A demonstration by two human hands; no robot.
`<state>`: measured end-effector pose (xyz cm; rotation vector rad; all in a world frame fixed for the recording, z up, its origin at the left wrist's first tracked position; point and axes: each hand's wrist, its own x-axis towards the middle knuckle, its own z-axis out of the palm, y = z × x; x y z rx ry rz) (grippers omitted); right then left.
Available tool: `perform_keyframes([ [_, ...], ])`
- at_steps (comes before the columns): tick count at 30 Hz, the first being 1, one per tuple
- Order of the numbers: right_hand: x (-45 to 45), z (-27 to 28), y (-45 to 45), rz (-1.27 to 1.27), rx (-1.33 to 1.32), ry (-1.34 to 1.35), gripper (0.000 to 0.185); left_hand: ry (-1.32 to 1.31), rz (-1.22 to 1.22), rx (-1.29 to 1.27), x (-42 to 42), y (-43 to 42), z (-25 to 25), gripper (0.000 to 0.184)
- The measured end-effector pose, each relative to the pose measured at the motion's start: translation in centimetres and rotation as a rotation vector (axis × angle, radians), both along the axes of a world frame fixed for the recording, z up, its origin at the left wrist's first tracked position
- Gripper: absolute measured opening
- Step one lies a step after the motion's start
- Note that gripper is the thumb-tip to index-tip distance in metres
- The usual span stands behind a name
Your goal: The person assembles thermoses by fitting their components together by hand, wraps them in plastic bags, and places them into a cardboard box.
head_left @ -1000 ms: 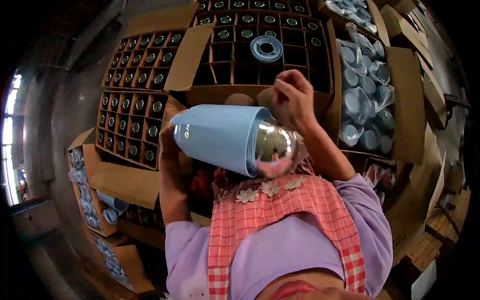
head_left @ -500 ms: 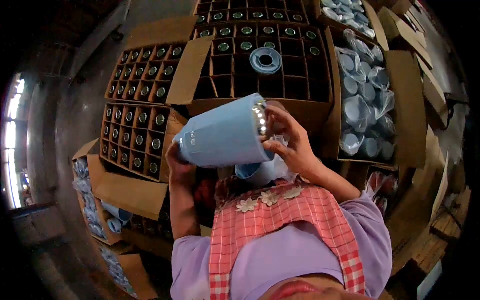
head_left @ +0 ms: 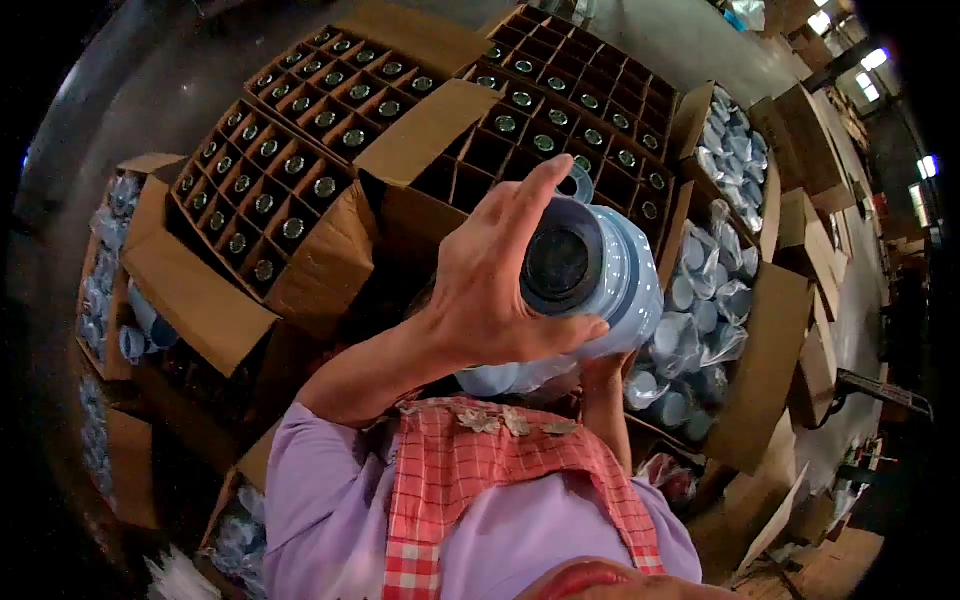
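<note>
A light-blue plastic thermos flask body (head_left: 628, 275) is held up in front of my chest, its round end with a dark opening turned toward me. My left hand (head_left: 490, 270) grips this end from the left, with the thumb below and a finger stretched along the top edge. My right hand (head_left: 606, 366) is under the flask's far side; its fingers are mostly hidden behind the flask. Below the flask, near my apron, lies another light-blue piece (head_left: 490, 379), partly in clear plastic. A light-blue ring (head_left: 578, 184) shows just behind the flask.
Divided cartons (head_left: 265, 190) with silver-topped flask liners stand ahead and to the left. On the right, an open carton (head_left: 760, 370) holds light-blue cups in plastic bags. More bagged blue parts (head_left: 108, 230) sit at the far left. Raised flaps (head_left: 430, 130) stick up between the cartons.
The flask has swung from lying crosswise, its silver base at the right, to pointing its opening toward me. My left hand came up around the opening, and the view turned to the right.
</note>
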<state>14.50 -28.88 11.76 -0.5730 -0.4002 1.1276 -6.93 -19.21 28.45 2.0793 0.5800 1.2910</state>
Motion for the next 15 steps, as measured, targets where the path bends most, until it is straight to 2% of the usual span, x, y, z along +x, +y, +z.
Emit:
perform_keyframes([
  [15, -1.2, 1.5, 1.7, -0.086, -0.005, -0.106, 0.048, 0.008, 0.072, 0.015, 1.3, -0.7, 0.4, 0.097],
])
